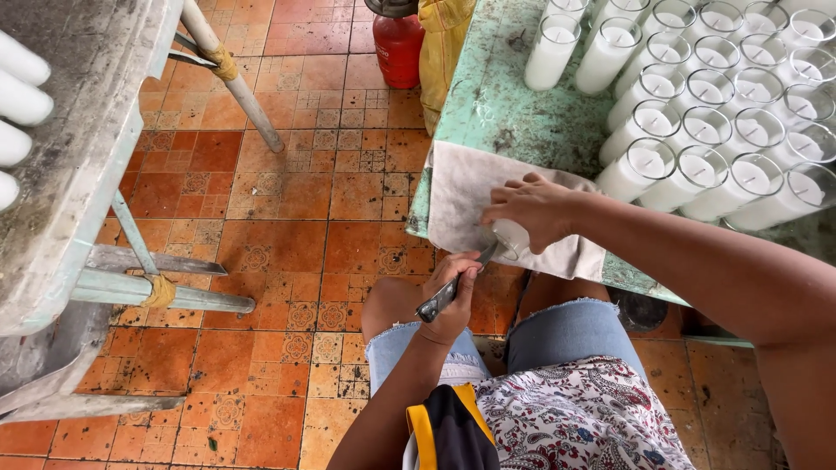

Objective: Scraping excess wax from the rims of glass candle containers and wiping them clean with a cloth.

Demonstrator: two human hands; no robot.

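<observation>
At the worktop's near edge, a glass candle [509, 237] is steadied on a grey cloth [461, 196] by the closed right hand [533, 209], while a knife [453, 287] is gripped in the left hand [453, 292], its blade laid against the glass.

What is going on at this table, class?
A seated person holds a white candle down on a grey cloth at the edge of a worn green table with the right hand. The left hand grips a dark-handled knife, its blade tip against the candle. Rows of glass jar candles stand on the table behind. A red gas cylinder stands on the tiled floor.
</observation>
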